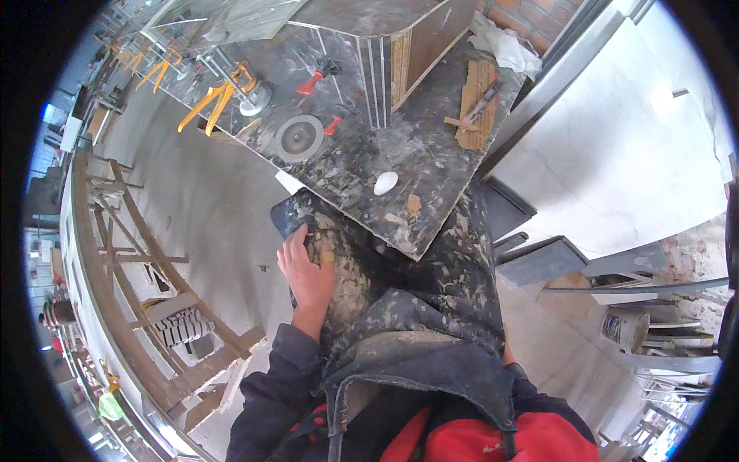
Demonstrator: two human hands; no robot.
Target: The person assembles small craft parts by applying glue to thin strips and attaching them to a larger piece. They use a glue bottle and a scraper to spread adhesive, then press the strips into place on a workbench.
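Note:
My left hand (306, 268) rests on the stained dark apron (352, 289) over my thigh, fingers slightly apart, with a tan band around one digit. Only a sliver of my right hand (508, 349) shows beside my right hip; the apron and sleeve hide the rest. Before me is a dusty dark worktop (358, 179). A round grinding disc (299, 138), a small red plastic piece (332, 126), a white oval object (385, 183) and a brown scrap (414, 205) lie on it. A tool with a dark handle (485, 99) rests on corrugated cardboard (477, 127).
Clamps with orange handles (225, 98) line the worktop's left edge. A box-like panelled structure (375, 75) stands at its back. Large pale slabs (612, 138) lean at right, with dark offcuts (542, 263) and a bucket (625, 329) below. A wooden frame (138, 260) stands left.

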